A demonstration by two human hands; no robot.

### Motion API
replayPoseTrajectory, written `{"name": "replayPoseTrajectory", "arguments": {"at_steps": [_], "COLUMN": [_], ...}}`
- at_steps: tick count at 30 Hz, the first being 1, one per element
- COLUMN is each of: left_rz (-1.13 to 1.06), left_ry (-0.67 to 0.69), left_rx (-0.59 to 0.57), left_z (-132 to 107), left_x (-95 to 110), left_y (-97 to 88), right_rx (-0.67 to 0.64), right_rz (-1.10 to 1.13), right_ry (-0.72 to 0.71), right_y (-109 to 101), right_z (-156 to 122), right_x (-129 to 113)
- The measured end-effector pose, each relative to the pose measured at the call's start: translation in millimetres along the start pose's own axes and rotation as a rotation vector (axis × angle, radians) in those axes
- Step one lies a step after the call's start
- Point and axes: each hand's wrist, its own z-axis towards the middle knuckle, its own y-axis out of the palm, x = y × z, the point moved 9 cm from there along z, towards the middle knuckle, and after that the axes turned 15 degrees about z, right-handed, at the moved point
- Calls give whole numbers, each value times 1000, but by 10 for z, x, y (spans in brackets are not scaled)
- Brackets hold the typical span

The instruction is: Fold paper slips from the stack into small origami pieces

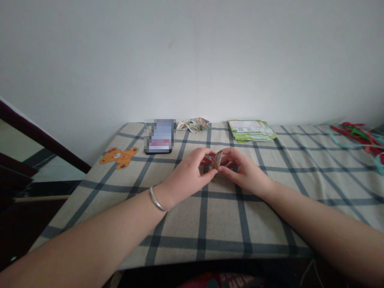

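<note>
The fingers (231, 153) hide part of the small patterned piece (218, 159) pinched between them (its print is too small to read). The phone (161, 137) is blurred into blocks; the right edge cuts off a red-and-green tangle (357, 133), and both forearms (126, 224) are cropped.

Two hands (192, 166) (244, 170); one held piece (218, 159); one phone (161, 138); one bangle (155, 198); one bear picture (119, 157); one card stack (251, 130).

Left hand (190, 170) and right hand (247, 172) pinch, seemingly touching.
</note>
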Motion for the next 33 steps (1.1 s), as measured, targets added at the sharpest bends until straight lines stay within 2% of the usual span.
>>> {"name": "replayPoseTrajectory", "arguments": {"at_steps": [5,12,21,26,33], "left_rz": [55,20,-119,-168,-27], "left_ry": [16,13,-61,-64,-20], "left_rx": [8,5,-68,-64,-71], "left_z": [-4,-5,24,37,65], "left_x": [44,60,-99,-132,-111], "left_y": [-5,2,83,83,27], "right_rx": [6,13,59,83,128], "right_rz": [-46,-65,-33,-51,-138], "right_ry": [17,-10,-39,-14,8], "right_y": [5,4,-46,-85,-169], "right_z": [8,4,7,17,33], "right_x": [6,-45,-37,-6,53]}}
